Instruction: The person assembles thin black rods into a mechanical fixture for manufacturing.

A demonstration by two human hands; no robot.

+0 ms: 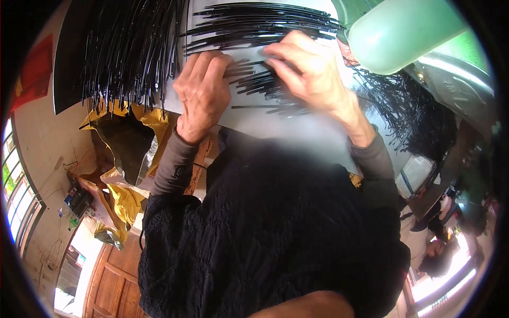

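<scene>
Both of my hands work over a white tabletop [254, 121] strewn with thin black strips whose exact kind I cannot tell. My left hand [204, 87] has its fingers curled and closed around the left ends of a few strips. To its right, my right hand [318, 74] pinches a thin black strip [255, 63] between thumb and forefinger. Beneath and between the hands lies a loose bunch of short black strips [257, 83], partly blurred. Just beyond my fingers, a row of longer black strips [260, 24] lies crosswise.
A thick layer of black strips [132, 53] overhangs the table edge at left, above an open yellow bag [108, 139]. Tangled black strips [408, 106] are heaped at right, below a pale green container [403, 34]. Near that heap sits a clear box [416, 172].
</scene>
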